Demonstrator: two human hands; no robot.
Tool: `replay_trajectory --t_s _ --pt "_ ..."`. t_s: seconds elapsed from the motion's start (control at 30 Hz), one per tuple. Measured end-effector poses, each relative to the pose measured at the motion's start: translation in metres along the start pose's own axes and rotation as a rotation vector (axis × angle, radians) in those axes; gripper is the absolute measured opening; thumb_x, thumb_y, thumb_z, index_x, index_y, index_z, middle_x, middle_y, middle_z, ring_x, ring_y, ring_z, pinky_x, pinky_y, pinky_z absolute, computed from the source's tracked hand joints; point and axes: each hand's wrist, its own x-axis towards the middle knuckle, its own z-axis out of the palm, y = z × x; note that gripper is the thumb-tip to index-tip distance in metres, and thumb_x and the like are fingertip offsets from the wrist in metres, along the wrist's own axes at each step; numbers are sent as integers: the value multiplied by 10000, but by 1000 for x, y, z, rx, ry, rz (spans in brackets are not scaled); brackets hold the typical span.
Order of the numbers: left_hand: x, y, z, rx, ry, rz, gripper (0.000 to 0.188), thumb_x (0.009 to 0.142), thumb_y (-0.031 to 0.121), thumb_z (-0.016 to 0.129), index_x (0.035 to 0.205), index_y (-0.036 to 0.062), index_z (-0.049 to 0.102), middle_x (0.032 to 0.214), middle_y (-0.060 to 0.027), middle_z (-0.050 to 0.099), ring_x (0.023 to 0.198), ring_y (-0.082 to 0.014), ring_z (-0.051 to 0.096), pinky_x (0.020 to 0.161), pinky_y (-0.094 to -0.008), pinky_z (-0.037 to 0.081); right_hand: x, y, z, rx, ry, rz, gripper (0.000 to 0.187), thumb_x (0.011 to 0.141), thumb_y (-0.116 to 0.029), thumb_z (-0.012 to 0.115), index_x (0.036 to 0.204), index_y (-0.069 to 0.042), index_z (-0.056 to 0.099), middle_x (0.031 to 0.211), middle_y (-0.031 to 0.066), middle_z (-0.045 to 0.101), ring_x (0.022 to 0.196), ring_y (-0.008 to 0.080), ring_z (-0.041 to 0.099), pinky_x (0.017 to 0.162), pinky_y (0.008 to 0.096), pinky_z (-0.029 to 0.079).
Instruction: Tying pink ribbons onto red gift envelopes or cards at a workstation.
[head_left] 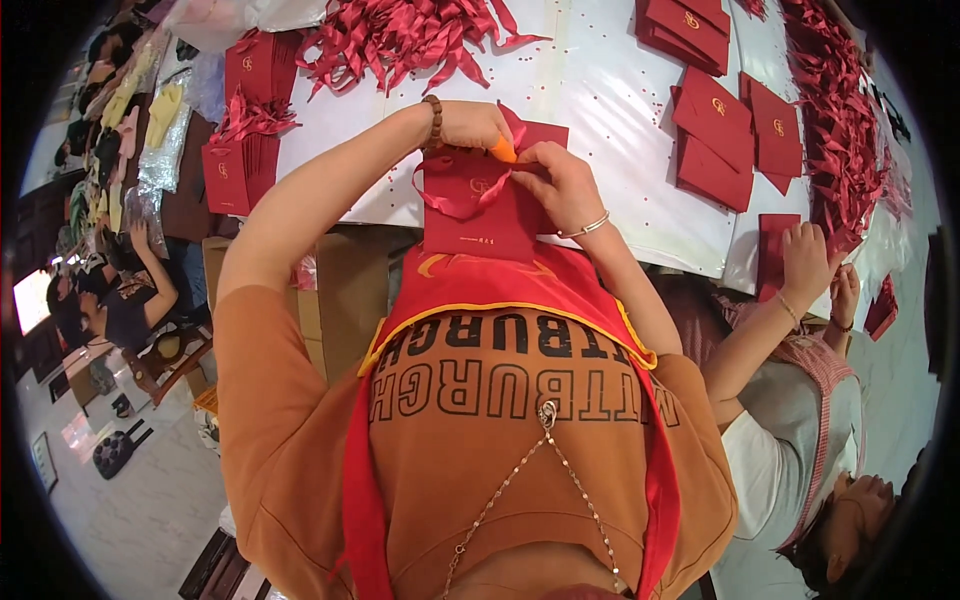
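Observation:
At the table's near edge, a flat dark red paper gift bag (pixel 478 215) with a gold emblem lies under my hands. A shiny red ribbon (pixel 446 207) loops across its front. My left hand (pixel 470 127) is closed at the bag's upper edge. A small orange piece (pixel 503 151) shows at its fingertips; I cannot tell whether it is a tool or a finger cover. My right hand (pixel 567 192) pinches the ribbon just beside the orange piece, over the bag's right side. The exact fingertip contact is partly hidden.
Loose red ribbons (pixel 400 45) are heaped at the back. Bags with ribbons (pixel 228 175) stand at the left, and flat bags (pixel 713 130) lie in stacks at the right. A co-worker's hand (pixel 806 262) handles a bag on my right. A cardboard box (pixel 350 290) stands below the table.

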Motion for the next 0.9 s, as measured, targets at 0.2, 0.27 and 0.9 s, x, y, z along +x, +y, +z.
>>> replay_trajectory --t_s 0.2,0.27,0.9 --pt "11 -10 19 -89 403 181 152 747 126 539 739 4 629 609 -2 549 589 -77 476 553 -214 367 1 -2 1 30 34 31 173 728 -63 658 870 -16 571 773 101 593 665 187 581 617 276 460" --pt "6 0 9 -367 498 -60 154 767 141 543 755 12 626 634 -14 568 624 -78 495 581 -211 388 0 -8 -2 96 24 56 180 720 -60 638 875 -23 555 809 131 575 718 293 565 630 332 448" --pt "-39 -32 32 -630 650 338 146 796 86 519 929 27 530 700 -47 590 622 -91 534 575 -228 423 0 -1 -2 179 -29 41 172 737 -51 626 885 -16 546 790 111 556 678 260 549 612 307 440"
